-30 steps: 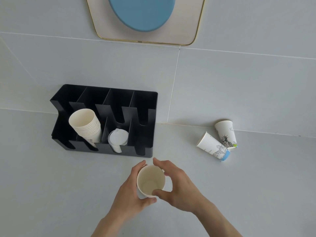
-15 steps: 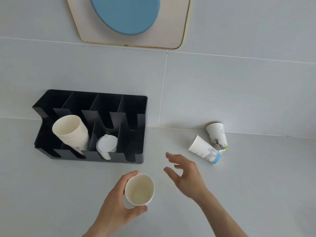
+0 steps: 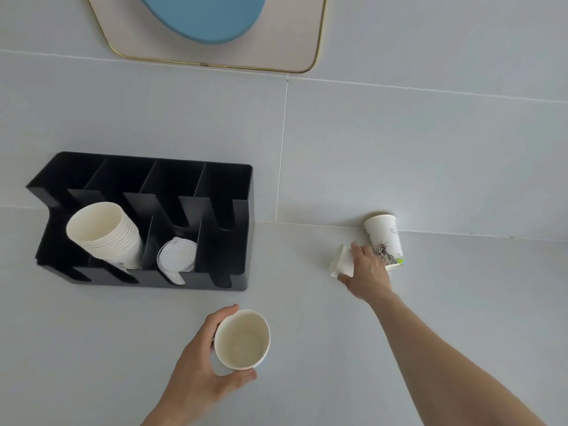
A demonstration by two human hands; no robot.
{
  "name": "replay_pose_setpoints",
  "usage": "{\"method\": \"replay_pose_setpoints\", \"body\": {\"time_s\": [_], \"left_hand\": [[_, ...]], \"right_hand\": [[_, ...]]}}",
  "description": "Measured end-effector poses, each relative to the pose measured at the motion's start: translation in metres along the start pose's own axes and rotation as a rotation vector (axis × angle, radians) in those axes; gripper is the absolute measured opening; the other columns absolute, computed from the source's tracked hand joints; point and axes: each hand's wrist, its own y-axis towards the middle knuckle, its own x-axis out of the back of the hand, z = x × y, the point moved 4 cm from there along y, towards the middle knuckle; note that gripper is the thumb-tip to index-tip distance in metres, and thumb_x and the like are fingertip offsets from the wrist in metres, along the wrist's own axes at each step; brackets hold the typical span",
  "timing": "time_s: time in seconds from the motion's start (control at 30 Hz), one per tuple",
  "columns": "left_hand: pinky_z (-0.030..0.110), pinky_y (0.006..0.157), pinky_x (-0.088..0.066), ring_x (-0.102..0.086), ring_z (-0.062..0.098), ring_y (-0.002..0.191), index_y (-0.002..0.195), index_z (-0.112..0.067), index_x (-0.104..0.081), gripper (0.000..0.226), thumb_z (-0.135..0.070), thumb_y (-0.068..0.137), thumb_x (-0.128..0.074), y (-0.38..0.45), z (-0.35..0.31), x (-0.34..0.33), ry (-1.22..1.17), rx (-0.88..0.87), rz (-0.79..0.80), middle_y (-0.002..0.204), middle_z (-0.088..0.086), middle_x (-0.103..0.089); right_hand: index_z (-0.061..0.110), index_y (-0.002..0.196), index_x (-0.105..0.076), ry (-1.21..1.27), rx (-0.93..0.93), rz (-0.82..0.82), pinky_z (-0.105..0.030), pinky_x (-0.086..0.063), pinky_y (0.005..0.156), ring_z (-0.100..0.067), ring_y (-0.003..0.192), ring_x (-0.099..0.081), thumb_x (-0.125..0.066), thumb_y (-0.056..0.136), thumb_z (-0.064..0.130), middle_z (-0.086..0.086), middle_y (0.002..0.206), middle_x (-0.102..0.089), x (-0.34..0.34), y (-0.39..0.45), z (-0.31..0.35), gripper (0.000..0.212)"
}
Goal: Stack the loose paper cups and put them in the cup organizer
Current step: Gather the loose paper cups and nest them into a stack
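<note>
My left hand (image 3: 196, 370) grips a white paper cup (image 3: 242, 339) upright near the counter's front, mouth facing up. My right hand (image 3: 367, 272) reaches to the right and closes around a paper cup lying on its side (image 3: 339, 262); my fingers hide most of it. Just behind it another printed cup (image 3: 384, 238) lies against the wall. The black cup organizer (image 3: 233, 229) stands at the left. A stack of several cups (image 3: 104, 235) leans in its second slot.
White lids (image 3: 176, 256) sit in the organizer's third slot; its rightmost slot holds nothing. A gold-rimmed plaque with a blue disc (image 3: 212, 29) hangs on the tiled wall above. The wall runs right behind the organizer and cups.
My right hand let go of the held cup, swung right and closed over the lying cup. My left hand kept the cup, now alone.
</note>
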Motion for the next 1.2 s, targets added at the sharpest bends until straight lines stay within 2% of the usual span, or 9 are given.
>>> {"method": "replay_pose_setpoints", "body": {"time_s": [0.17, 0.3, 0.43, 0.57, 0.77, 0.83, 0.93, 1.07, 1.2], "left_hand": [[0.038, 0.105, -0.051, -0.059, 0.007, 0.124, 0.140, -0.046, -0.044, 0.100, -0.040, 0.056, -0.097, 0.002, -0.003, 0.000, -0.010, 0.027, 0.001, 0.140, -0.023, -0.057], [0.039, 0.106, -0.051, -0.059, 0.006, 0.123, 0.139, -0.048, -0.043, 0.099, -0.038, 0.056, -0.097, 0.003, -0.004, -0.001, -0.002, 0.046, -0.003, 0.138, -0.023, -0.058], [0.037, 0.106, -0.052, -0.059, 0.004, 0.123, 0.139, -0.047, -0.044, 0.099, -0.036, 0.057, -0.098, 0.004, -0.004, -0.002, 0.010, 0.054, -0.005, 0.137, -0.025, -0.057], [0.039, 0.098, -0.056, -0.064, 0.006, 0.115, 0.136, -0.050, -0.044, 0.097, -0.038, 0.056, -0.097, 0.005, -0.004, -0.002, 0.015, 0.062, -0.002, 0.128, -0.022, -0.064], [0.032, 0.099, -0.057, -0.062, 0.000, 0.118, 0.124, -0.065, -0.040, 0.092, -0.048, 0.053, -0.096, 0.006, -0.004, -0.003, -0.014, 0.091, 0.006, 0.122, -0.035, -0.061], [0.032, 0.098, -0.057, -0.062, 0.000, 0.118, 0.129, -0.059, -0.042, 0.094, -0.053, 0.053, -0.097, 0.006, -0.005, -0.002, -0.026, 0.078, 0.000, 0.125, -0.033, -0.061], [0.025, 0.096, -0.054, -0.057, -0.004, 0.122, 0.140, -0.055, -0.035, 0.106, -0.066, 0.052, -0.093, 0.006, -0.008, -0.002, -0.025, 0.042, 0.005, 0.135, -0.034, -0.054], [0.027, 0.104, -0.050, -0.051, -0.005, 0.130, 0.150, -0.056, -0.020, 0.122, -0.056, 0.055, -0.095, 0.006, -0.009, -0.003, -0.007, 0.014, 0.032, 0.147, -0.037, -0.042], [0.035, 0.107, -0.052, -0.055, 0.005, 0.129, 0.149, -0.052, -0.032, 0.106, -0.053, 0.064, -0.094, 0.006, -0.008, -0.002, -0.057, 0.012, 0.069, 0.144, -0.025, -0.052]], "right_hand": [[0.011, 0.139, -0.047, 0.022, 0.046, -0.040, -0.040, -0.049, 0.091, -0.032, 0.115, -0.059, -0.086, 0.076, 0.042, -0.008, 0.130, -0.049, 0.000, -0.026, 0.022, 0.080], [0.017, 0.142, -0.042, 0.500, 0.074, -0.193, -0.038, -0.051, 0.087, -0.026, 0.114, -0.060, -0.091, 0.070, 0.039, -0.002, 0.131, -0.056, 0.032, -0.061, 0.051, 0.090], [0.036, 0.153, -0.032, 0.903, 0.312, -0.212, -0.020, -0.054, 0.091, -0.011, 0.116, -0.062, -0.084, 0.071, 0.051, 0.010, 0.137, -0.057, 0.081, -0.113, 0.086, 0.098], [0.026, 0.149, -0.042, 1.147, 0.512, -0.113, -0.021, -0.052, 0.100, -0.021, 0.126, -0.062, -0.088, 0.073, 0.038, 0.008, 0.137, -0.060, 0.091, -0.157, 0.120, 0.089], [0.032, 0.150, -0.037, 0.855, 0.587, 0.048, -0.031, -0.054, 0.102, -0.010, 0.126, -0.057, -0.088, 0.075, 0.040, 0.016, 0.138, -0.054, 0.045, -0.173, 0.144, 0.091], [0.037, 0.152, -0.033, 0.729, 0.610, 0.099, -0.029, -0.050, 0.106, -0.004, 0.129, -0.052, -0.085, 0.077, 0.048, 0.018, 0.142, -0.050, 0.031, -0.174, 0.143, 0.092], [0.028, 0.158, -0.031, 0.635, 0.613, 0.165, -0.028, -0.044, 0.112, -0.002, 0.132, -0.049, -0.078, 0.080, 0.058, 0.017, 0.149, -0.049, 0.018, -0.172, 0.137, 0.095], [0.027, 0.158, -0.035, 0.543, 0.618, 0.153, -0.025, -0.042, 0.113, -0.004, 0.134, -0.049, -0.073, 0.088, 0.054, 0.015, 0.152, -0.049, 0.009, -0.167, 0.130, 0.084], [0.029, 0.158, -0.036, 0.580, 0.594, 0.181, -0.020, -0.043, 0.108, 0.003, 0.121, -0.050, -0.075, 0.089, 0.049, 0.014, 0.147, -0.055, 0.004, -0.162, 0.126, 0.081]]}}
